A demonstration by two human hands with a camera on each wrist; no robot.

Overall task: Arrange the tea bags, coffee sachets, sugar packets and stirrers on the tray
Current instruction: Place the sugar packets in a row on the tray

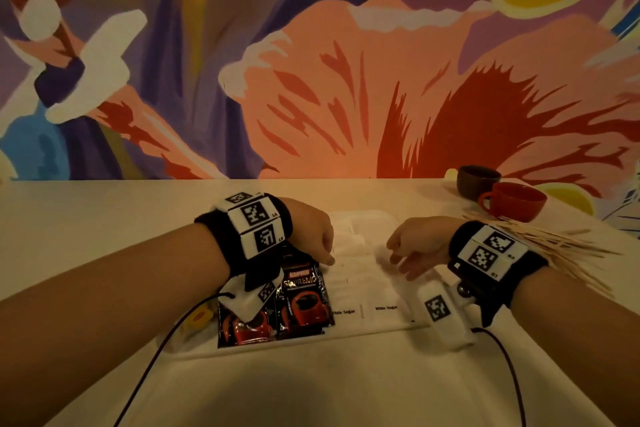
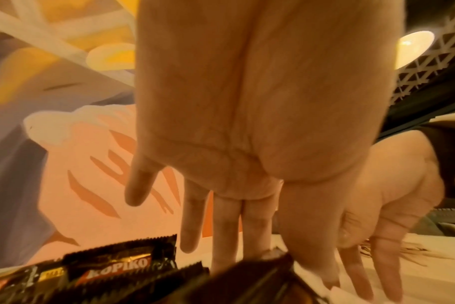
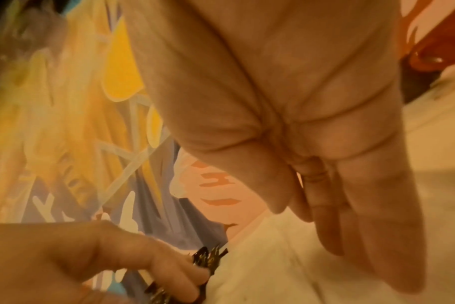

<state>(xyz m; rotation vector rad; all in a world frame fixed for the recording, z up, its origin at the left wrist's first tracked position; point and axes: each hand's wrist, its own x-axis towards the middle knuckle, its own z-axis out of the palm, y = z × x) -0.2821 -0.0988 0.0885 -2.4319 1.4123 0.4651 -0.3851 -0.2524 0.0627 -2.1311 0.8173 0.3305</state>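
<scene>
Painted flowers fill the wall behind the cream bench (image 1: 104, 236). On the white tray (image 1: 374, 324), the left hand (image 1: 311, 229) presses straight fingers on the coffee sachets (image 1: 304, 298); the right hand (image 1: 415, 246) hovers loose-fingered over the sugar packets (image 1: 363, 288), stirrers (image 1: 554, 250) lying beside.

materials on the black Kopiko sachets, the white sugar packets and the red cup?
Black Kopiko coffee sachets: glossy plastic or foil laminate by the look, with sheen and serrated crimped ends in the left wrist view.
White sugar packets: matte paper, no glare, flat printed text.
Red cup: probably glazed ceramic; smooth, thick rim, soft highlights. Could be plastic.
</scene>
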